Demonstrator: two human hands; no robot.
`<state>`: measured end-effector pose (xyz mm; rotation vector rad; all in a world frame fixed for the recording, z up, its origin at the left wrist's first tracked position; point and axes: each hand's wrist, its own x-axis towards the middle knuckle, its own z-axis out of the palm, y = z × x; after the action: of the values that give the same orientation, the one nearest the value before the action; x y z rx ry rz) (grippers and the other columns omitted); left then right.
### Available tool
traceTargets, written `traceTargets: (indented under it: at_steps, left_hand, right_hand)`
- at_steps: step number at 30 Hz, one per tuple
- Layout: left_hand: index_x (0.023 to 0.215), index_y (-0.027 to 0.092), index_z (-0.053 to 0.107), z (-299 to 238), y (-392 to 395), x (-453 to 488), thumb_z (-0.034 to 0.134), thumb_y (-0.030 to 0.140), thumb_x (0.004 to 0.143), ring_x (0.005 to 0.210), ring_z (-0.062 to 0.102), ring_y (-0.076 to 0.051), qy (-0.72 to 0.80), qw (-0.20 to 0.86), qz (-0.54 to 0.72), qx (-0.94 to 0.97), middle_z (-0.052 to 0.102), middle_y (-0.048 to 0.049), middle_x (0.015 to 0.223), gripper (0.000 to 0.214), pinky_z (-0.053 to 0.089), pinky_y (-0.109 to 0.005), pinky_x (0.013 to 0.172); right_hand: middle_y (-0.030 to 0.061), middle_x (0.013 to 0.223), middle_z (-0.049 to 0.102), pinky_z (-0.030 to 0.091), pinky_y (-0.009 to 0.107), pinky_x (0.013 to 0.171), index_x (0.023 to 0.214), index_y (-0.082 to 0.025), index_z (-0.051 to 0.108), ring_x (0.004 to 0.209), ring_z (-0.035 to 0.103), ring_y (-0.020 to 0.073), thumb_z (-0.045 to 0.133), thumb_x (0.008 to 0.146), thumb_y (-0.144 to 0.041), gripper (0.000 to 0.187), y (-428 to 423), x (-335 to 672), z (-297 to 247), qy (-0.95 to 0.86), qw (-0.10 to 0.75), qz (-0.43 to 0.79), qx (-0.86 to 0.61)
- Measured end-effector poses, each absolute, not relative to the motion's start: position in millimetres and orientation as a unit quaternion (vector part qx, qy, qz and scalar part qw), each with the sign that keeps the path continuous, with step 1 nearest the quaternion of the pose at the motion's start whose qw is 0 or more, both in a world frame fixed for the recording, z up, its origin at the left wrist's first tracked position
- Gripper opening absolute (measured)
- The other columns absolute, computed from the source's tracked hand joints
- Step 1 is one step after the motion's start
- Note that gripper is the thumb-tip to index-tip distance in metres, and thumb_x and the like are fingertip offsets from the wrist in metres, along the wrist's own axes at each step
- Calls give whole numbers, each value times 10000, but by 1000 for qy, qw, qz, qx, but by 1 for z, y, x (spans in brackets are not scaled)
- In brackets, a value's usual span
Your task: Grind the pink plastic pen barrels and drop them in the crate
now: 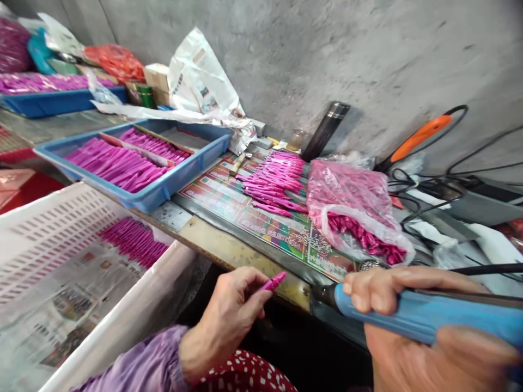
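My left hand (235,310) is closed on a slim pink pointed piece (274,281), pinched between thumb and fingers over the bench's front edge. The pointed end sticks out to the right, and the rest is hidden in my fingers. My right hand (404,321) grips a blue electric screwdriver (408,314), partly blurred. Its dark nose points left towards the pink piece, apart from it. Beyond my hands, a row of similar pink pieces (278,179) lies on a printed mat (261,228). To their right, a clear bag (351,185) spills smaller pink parts (368,239).
At the left is a blue divided tray (153,202) of pink pieces. A newspaper-lined white basket (41,234) stands below it, with more pieces inside. Behind the mat are a black cylinder (327,128), an orange-handled tool (420,137) and loose cables (412,190). A grey wall (347,54) rises behind.
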<state>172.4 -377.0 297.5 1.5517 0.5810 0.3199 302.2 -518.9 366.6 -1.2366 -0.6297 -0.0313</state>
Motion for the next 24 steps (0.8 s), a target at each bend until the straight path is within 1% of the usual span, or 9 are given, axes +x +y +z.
traceTargets:
  at_steps: [2, 4, 7, 11, 14, 17, 19, 21, 24]
  left_hand:
    - [876, 197, 761, 301, -355, 173, 671, 311, 907, 637, 608, -148, 219, 532, 224, 787, 692, -35, 711, 149, 439, -239, 637]
    - [939, 220, 781, 303, -328, 176, 614, 279, 944, 737, 653, -174, 202, 406, 258, 853, 736, -51, 828, 177, 462, -258, 705]
    - [990, 207, 785, 303, -290, 183, 551, 263, 979, 814, 661, -208, 225, 228, 241, 916, 745, -75, 902, 242, 465, -295, 751]
    - [1069, 217, 789, 303, -258, 193, 490, 264, 1025, 894, 668, -237, 272, 79, 173, 943, 739, -90, 975, 305, 450, -300, 724]
    - [1126, 225, 784, 307, -244, 198, 455, 196, 1023, 930, 668, -263, 293, 11, 116, 949, 730, -103, 1016, 346, 436, -319, 714]
    - [1092, 202, 793, 313, -236, 205, 448, 174, 1024, 949, 673, -299, 295, -27, 81, 952, 720, -126, 988, 352, 451, -368, 771]
    - [1073, 191, 793, 316, -235, 213, 456, 198, 1034, 979, 674, -322, 290, -37, 84, 952, 722, -140, 1007, 339, 458, -412, 823]
    - [1102, 191, 783, 319, -239, 225, 471, 189, 1029, 1032, 667, -336, 269, -36, 105, 957, 728, -145, 1078, 321, 457, -447, 872]
    - [1106, 188, 767, 326, -254, 251, 483, 128, 998, 1052, 663, -309, 194, -13, 106, 975, 721, -137, 1136, 310, 463, -428, 895]
  right_hand:
    - [-24, 583, 568, 497, 406, 567, 820, -241, 671, 520, 520, 190, 773, 754, -592, 371, -519, 307, 364, -291, 766, -37, -572]
    - [-26, 599, 579, 505, 397, 594, 837, -234, 668, 540, 539, 186, 764, 778, -580, 364, -520, 313, 361, -297, 766, -57, -567]
    - [-27, 622, 590, 525, 393, 641, 833, -220, 659, 561, 559, 176, 746, 805, -536, 329, -521, 323, 357, -288, 772, -73, -563]
    - [-33, 616, 585, 536, 375, 650, 845, -213, 647, 558, 550, 157, 707, 822, -423, 220, -521, 333, 351, -270, 786, -96, -548]
    - [-32, 610, 586, 537, 368, 624, 857, -209, 647, 559, 553, 158, 714, 819, -426, 230, -519, 337, 347, -263, 790, -99, -544]
    - [-29, 611, 593, 535, 366, 608, 866, -209, 649, 557, 567, 163, 726, 816, -433, 242, -518, 339, 344, -266, 792, -96, -542]
    - [-28, 616, 596, 537, 368, 619, 868, -212, 648, 562, 576, 164, 718, 825, -409, 214, -517, 340, 343, -268, 792, -93, -540]
    - [-23, 629, 599, 541, 374, 633, 872, -211, 648, 577, 586, 169, 701, 841, -392, 190, -517, 340, 342, -268, 792, -89, -541]
    - [-20, 646, 602, 543, 378, 642, 891, -213, 645, 595, 593, 175, 689, 855, -407, 202, -516, 340, 341, -268, 792, -82, -542]
